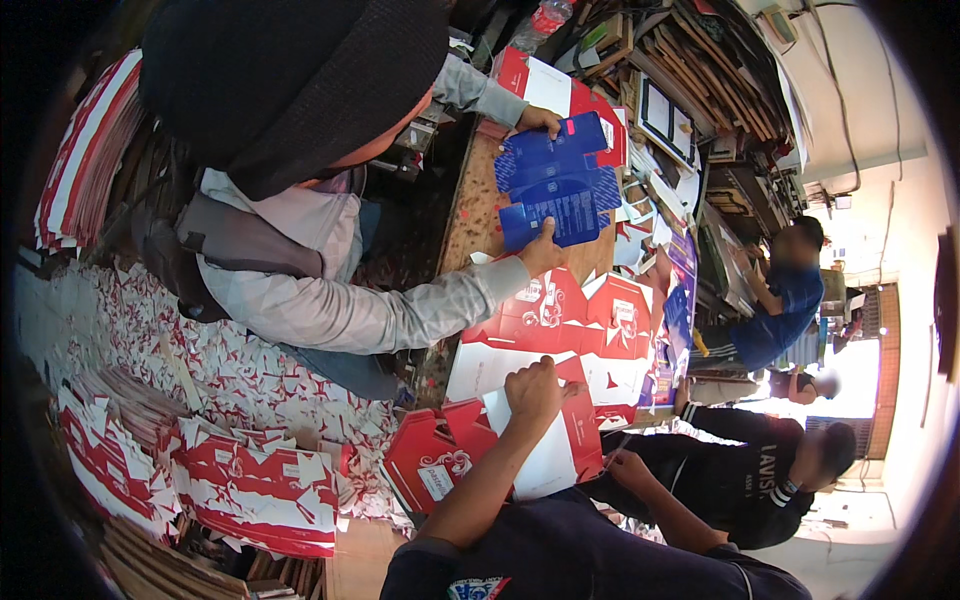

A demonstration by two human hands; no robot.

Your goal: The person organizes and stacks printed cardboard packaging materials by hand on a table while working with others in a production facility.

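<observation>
A red and white printed carton blank (535, 462) lies across the near side of the bench, in front of my body. My left hand (535, 395) rests on its upper part with the fingers curled, gripping the card. At the blank's right edge is my right hand (628, 472), fingers pinched together. A thin pale sliver shows at those fingertips, too small to name. More red and white carton blanks (545, 310) are spread just beyond my left hand. Across from me, a co-worker in a grey jacket holds a flat blue carton blank (560, 185) in both hands.
White and red paper scraps (190, 345) cover the floor on the left. Bundles of red and white cartons (255, 490) stand at the lower left, with another stack (90, 150) at the upper left. Boards (700, 70) fill the back. Other people are at the right.
</observation>
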